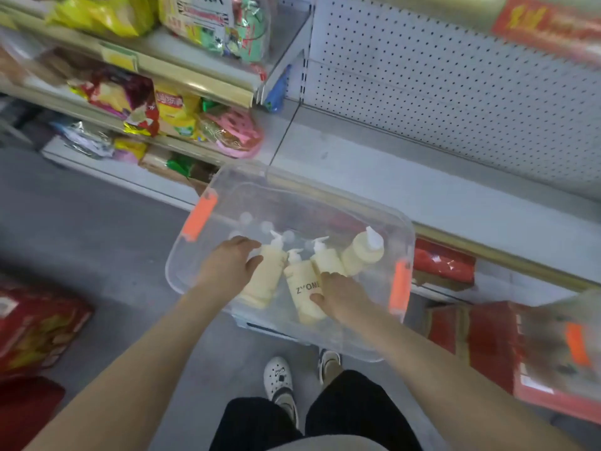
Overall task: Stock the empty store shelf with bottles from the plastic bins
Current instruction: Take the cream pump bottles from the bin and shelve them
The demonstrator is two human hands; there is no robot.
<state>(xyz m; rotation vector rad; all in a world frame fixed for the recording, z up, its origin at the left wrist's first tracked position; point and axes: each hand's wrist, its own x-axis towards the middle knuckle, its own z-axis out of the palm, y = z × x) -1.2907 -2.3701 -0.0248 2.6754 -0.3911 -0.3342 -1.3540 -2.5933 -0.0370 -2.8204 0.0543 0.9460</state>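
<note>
The clear plastic bin with orange latches [227, 203] stood just in front of the person. The empty grey metal shelf with a white pegboard back [422, 177] was beyond the far wall of the bin. Four cream-coloured plastic pump bottles were inside the bin, in its near half. Their long axes ran from the near wall towards the far wall, with the pump heads at the far end. I could not tell if they lay flat or leaned.

The left hand [232, 265] was on the bottle nearest the left wall [261, 288]. Its fingers [247, 244] curled over the shoulder of this bottle and the thumb lay on the body. The right hand [344, 297] covered the near end of the labelled bottle [302, 294], which was second from the left wall. Its thumb touched the label, but the other fingers were hidden, so I could not tell if they closed on this bottle or on the third one [327, 260]. The fourth bottle [362, 253], nearest the right wall, was untouched.

In my judgement each hand was already at its own bottle, so the coming move would be a lift out, then forward over the far wall.
</note>
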